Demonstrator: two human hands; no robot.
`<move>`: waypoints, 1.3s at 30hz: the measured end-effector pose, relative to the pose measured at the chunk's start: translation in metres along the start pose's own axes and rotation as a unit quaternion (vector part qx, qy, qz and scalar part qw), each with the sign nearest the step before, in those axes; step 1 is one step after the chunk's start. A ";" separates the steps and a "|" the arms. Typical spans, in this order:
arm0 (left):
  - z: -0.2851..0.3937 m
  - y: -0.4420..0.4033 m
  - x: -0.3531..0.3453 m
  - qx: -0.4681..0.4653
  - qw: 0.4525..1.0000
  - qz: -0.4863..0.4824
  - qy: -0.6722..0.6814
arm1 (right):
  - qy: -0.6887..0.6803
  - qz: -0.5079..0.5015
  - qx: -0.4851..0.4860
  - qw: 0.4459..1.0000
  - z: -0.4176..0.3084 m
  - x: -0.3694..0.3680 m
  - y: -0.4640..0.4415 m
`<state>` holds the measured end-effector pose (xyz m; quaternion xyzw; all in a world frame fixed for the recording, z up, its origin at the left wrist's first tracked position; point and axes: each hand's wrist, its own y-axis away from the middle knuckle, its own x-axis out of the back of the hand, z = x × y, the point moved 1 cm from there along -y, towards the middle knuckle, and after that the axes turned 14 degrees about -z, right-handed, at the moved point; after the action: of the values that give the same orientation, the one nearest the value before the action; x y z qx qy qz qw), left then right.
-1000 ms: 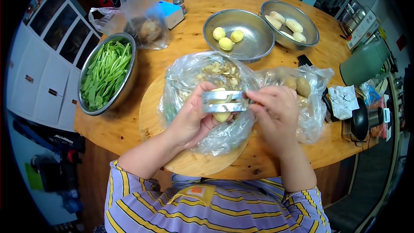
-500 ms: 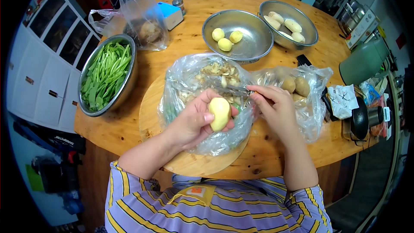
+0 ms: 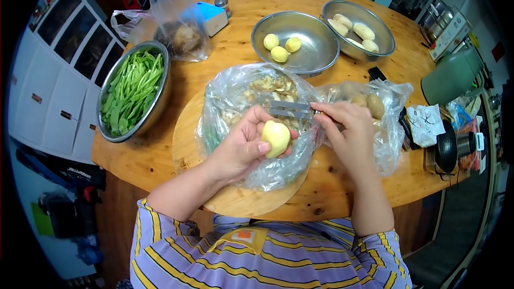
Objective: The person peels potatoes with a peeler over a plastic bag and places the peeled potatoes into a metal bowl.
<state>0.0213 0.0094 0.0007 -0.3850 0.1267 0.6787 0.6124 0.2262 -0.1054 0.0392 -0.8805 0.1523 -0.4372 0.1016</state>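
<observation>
A pale yellow peeled potato (image 3: 276, 139) is held in my left hand (image 3: 242, 142), thumb on its near side. My right hand (image 3: 345, 128) grips the end of a metal peeler (image 3: 290, 109), whose blade sits just above and right of the potato, apart from it. Beneath both hands lies an open clear plastic bag (image 3: 225, 93) with peelings (image 3: 274, 86) inside, on a round wooden board (image 3: 187, 123). Beside my right hand, another clear bag (image 3: 393, 96) holds unpeeled brown potatoes (image 3: 375, 107).
Behind the bags are a metal colander (image 3: 316, 64) with three peeled potatoes and another colander (image 3: 388, 29) with several pale pieces. A bowl of green leaves (image 3: 134, 93) stands left, near a hanging-handled plastic bag (image 3: 184, 32). A green jug (image 3: 450, 77) is at right.
The peeler has come off the potato and moved up and right with my right hand. My left hand has turned the potato, which now shows its smooth yellow side.
</observation>
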 end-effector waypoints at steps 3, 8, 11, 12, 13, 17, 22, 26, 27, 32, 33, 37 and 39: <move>0.003 0.000 -0.002 -0.001 0.999 0.018 0.032 | -0.140 -0.013 -0.003 0.990 0.000 0.001 -0.001; 0.001 -0.002 -0.004 0.000 0.998 0.048 0.047 | 0.058 0.080 0.187 0.977 -0.022 -0.007 0.004; 0.001 -0.001 -0.003 0.012 0.996 0.040 0.081 | 0.097 0.094 0.194 0.972 -0.026 -0.013 0.007; 0.001 0.000 -0.002 0.015 0.995 0.038 0.092 | 0.110 0.101 0.199 0.969 -0.026 -0.014 0.007; 0.001 0.000 -0.003 0.020 0.995 0.041 0.085 | 0.111 0.103 0.199 0.968 -0.027 -0.013 0.008; 0.000 0.002 -0.001 0.022 0.995 0.035 0.092 | 0.100 0.117 0.192 0.969 -0.026 -0.011 0.006; 0.002 0.000 0.001 0.020 0.992 -0.005 0.127 | -0.011 0.064 0.090 0.994 -0.001 -0.016 -0.001; 0.000 0.002 0.007 0.015 0.991 -0.035 0.129 | -0.190 -0.037 -0.031 0.981 0.015 -0.016 -0.004; 0.001 0.003 0.008 0.013 0.990 -0.024 0.138 | -0.256 -0.036 -0.061 0.964 0.005 -0.013 -0.003; 0.005 -0.005 -0.006 -0.023 0.987 0.025 0.155 | -0.055 0.088 0.115 0.988 -0.011 -0.012 0.002; 0.003 -0.005 -0.008 -0.031 0.987 0.032 0.155 | -0.001 0.089 0.143 0.986 -0.018 -0.009 0.002; -0.006 0.000 -0.001 -0.041 0.985 0.006 0.170 | 0.085 0.111 0.184 0.973 -0.026 -0.011 0.004; -0.006 0.001 0.001 -0.028 0.984 -0.002 0.174 | 0.092 0.120 0.184 0.971 -0.027 -0.011 0.005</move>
<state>0.0225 0.0059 -0.0040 -0.5147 0.2115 0.6037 0.5709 0.1969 -0.1073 0.0456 -0.7781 0.1825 -0.5212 0.2994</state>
